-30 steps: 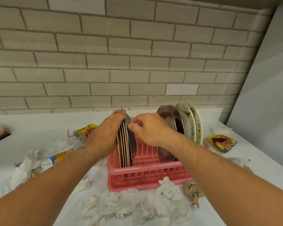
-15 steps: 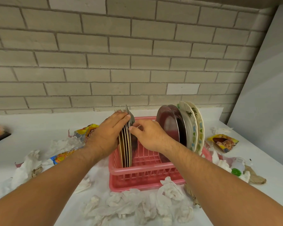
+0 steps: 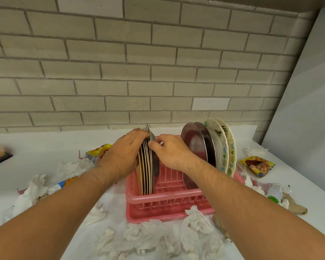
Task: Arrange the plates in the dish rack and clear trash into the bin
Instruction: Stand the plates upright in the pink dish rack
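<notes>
Gripping a stack [image 3: 146, 171] of upright plates at the left end of the pink rack [image 3: 169, 203] with the left hand [image 3: 124, 154], fingers curled over the rims. Pinching the grey plate [image 3: 155, 162] beside it with the right hand [image 3: 170, 152]. Tissues [image 3: 197, 220] scattered around on the worktop [image 3: 45, 147].

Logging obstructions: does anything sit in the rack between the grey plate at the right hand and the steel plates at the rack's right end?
Nothing visible does. Between the grey plate that the right hand pinches and the steel plates, the pink rack shows only bare slots.
</notes>
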